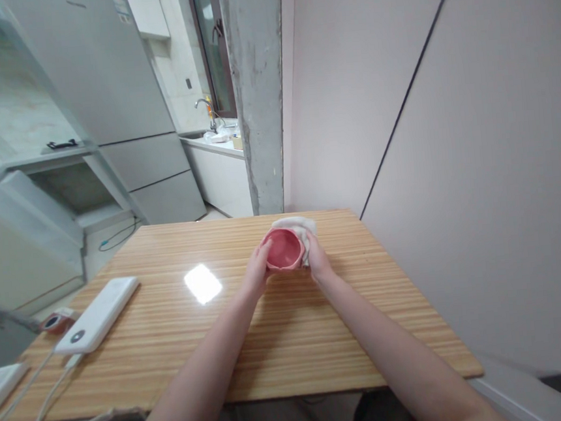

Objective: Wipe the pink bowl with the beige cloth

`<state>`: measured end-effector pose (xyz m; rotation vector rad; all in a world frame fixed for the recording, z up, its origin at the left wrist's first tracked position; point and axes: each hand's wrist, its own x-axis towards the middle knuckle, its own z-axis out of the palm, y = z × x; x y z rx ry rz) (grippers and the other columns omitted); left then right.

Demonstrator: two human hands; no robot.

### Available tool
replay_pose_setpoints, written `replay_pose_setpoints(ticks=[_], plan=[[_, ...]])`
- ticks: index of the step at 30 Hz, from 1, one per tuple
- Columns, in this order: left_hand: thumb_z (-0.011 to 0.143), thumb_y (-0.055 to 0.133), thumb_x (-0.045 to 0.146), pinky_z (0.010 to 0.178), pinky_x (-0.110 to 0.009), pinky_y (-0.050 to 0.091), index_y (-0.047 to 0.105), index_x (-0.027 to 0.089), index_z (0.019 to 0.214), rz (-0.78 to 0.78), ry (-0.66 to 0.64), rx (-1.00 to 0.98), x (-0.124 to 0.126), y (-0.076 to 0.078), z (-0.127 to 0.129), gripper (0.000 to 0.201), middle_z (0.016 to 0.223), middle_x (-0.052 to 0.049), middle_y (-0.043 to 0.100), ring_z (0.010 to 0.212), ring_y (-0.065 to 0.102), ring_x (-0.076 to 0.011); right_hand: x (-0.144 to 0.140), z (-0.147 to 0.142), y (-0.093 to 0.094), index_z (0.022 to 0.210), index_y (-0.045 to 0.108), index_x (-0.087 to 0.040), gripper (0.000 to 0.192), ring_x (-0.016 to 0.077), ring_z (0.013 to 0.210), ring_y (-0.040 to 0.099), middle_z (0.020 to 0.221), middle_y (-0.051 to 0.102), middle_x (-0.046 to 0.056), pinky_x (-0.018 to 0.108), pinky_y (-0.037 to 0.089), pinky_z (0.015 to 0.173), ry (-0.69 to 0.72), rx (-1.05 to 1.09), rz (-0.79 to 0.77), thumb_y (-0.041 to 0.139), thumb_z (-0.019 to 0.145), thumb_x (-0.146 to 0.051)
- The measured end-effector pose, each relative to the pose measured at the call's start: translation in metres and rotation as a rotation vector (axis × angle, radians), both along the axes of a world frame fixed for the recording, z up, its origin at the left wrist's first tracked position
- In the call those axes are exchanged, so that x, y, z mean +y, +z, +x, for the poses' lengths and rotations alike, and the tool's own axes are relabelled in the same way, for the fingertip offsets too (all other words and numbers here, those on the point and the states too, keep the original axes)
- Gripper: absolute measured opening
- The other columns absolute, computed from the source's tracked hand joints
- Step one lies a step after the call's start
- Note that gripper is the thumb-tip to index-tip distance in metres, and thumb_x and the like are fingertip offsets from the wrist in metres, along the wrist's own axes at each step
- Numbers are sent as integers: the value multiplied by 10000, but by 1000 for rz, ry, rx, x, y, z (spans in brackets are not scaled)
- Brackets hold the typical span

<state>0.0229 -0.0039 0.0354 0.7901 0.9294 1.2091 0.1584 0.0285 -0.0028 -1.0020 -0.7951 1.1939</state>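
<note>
A light wood-grain counter (174, 338) fills the lower middle of the view, its striped top running away toward a bare grey concrete pillar (259, 94). Over its far part, a pink bowl (284, 249) is held between both hands, its mouth tipped toward the wearer; whether its base touches the wood cannot be told. The left hand (257, 265) has its grip closed on the bowl's left side, thumb at the rim. The right hand (318, 256) has its grip pinching a white cloth (293, 222) against the bowl's right side, the fabric bunching behind the rim. A bright reflection (203, 284) shines on the wood left of the bowl. Near the left edge lies a white power bank (100, 313) with a white cable (43, 408) trailing toward the wearer. Beyond, a tall grey refrigerator (96, 76) stands left of a sink unit (221, 176) with a curved faucet (211, 111), below a dark-framed window (215, 52). A pale panelled wall (432, 145) with one dark seam closes off the right.
</note>
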Motion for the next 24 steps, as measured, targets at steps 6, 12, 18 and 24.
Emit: replay_pose_setpoints(ticks=[6, 12, 18, 24], plan=[[829, 627, 356, 796, -250, 530, 638, 173, 1129, 59, 283, -79, 5, -3, 1, 352, 1174, -80, 672, 1055, 627, -198, -9, -26, 5, 965, 704, -211, 282, 212, 934, 704, 973, 765, 19, 333, 553, 853, 222, 321, -101, 535, 826, -388], [793, 672, 400, 585, -239, 492, 634, 201, 1178, -160, -13, 91, 3, -7, 2, 436, 1077, -87, 697, 786, 654, -176, 3, 1, 9, 816, 664, -194, 206, 144, 695, 697, 743, 746, 1, 240, 551, 718, 97, 402, -224, 502, 868, -310], [888, 498, 454, 575, -221, 469, 624, 172, 1182, -113, 180, 16, 9, -5, -8, 426, 1099, -87, 684, 858, 645, -179, -8, -12, 18, 810, 653, -172, 236, 159, 659, 681, 705, 736, 23, 259, 560, 665, 345, 415, -273, 441, 883, -245], [771, 685, 382, 614, -219, 476, 577, 206, 1208, -29, 141, 92, 10, -8, -5, 483, 1179, -83, 651, 916, 641, -186, -4, -6, 20, 849, 658, -185, 226, 158, 696, 684, 716, 733, 6, 254, 562, 692, 183, 451, -243, 441, 868, -246]])
